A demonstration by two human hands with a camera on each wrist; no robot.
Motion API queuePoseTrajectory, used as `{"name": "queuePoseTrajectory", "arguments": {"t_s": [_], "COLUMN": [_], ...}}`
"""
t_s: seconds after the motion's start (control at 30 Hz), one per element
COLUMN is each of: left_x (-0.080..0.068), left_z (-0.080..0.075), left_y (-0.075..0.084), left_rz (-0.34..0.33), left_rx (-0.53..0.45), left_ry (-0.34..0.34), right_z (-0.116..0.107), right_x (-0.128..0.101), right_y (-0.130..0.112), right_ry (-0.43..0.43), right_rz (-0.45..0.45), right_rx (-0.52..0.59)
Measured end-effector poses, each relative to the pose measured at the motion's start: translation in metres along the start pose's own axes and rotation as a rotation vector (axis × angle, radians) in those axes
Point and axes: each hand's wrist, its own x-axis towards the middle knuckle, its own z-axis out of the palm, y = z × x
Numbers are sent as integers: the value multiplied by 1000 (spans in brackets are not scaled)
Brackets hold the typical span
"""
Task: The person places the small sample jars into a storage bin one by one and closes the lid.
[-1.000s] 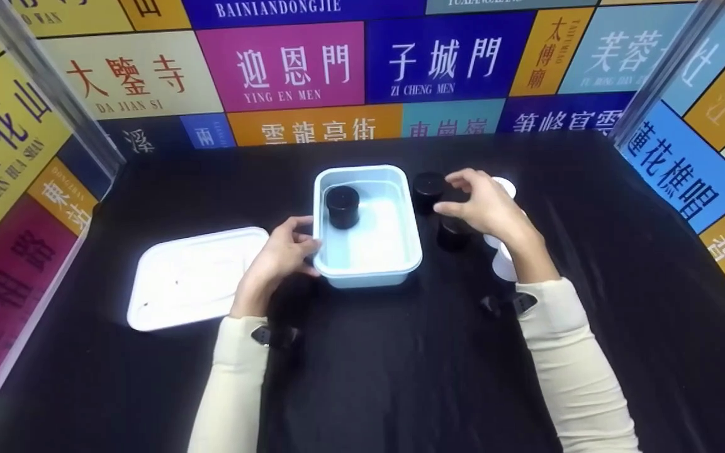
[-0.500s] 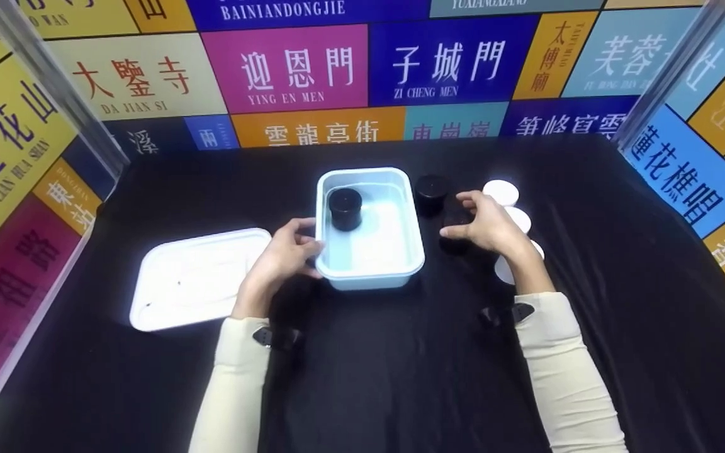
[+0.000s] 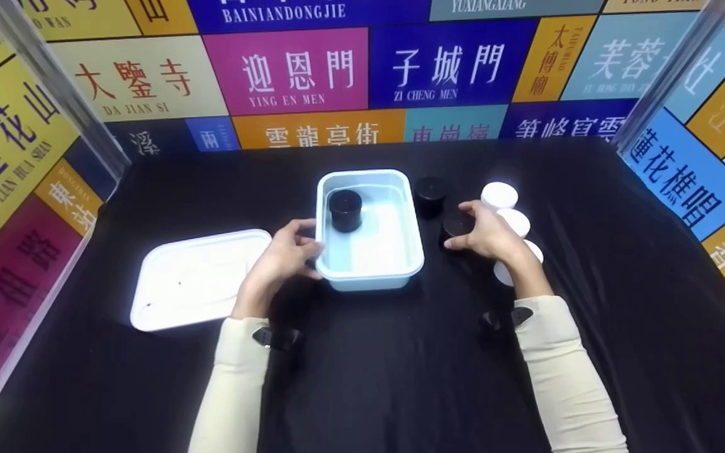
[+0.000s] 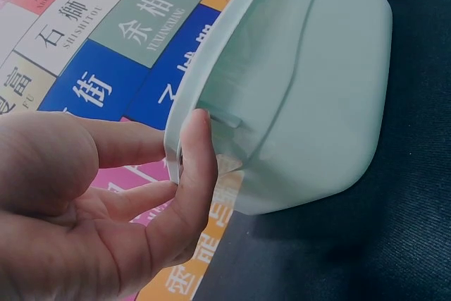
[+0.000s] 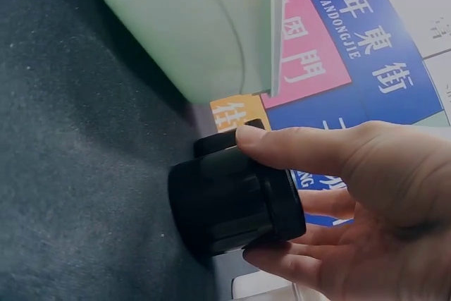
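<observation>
This is a staged recording booth, not a home or a shop. The bench (image 3: 362, 377) is draped in plain black cloth and boxed in on its far, left and right edges by upright panels (image 3: 312, 69) printed with bright colour blocks bearing Chinese place names and romanised captions. Metal posts (image 3: 54, 88) stand at the two far corners.
</observation>
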Motion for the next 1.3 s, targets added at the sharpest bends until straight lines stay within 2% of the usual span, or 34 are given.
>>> {"name": "queuePoseTrajectory", "arguments": {"t_s": [0.73,1.3], "left_x": [1,0], "left_z": [3,1], "left_y": [-1,-1], "left_rz": [16,2], "left_rx": [-25,-24], "left_ry": [-14,-11], "right_z": [-3,-14], "right_x": [-4,-4], "right_y": [-3,-36], "right_ry": [87,140], "right_rz": [-15,-75], "right_rx": [1,-22]}}
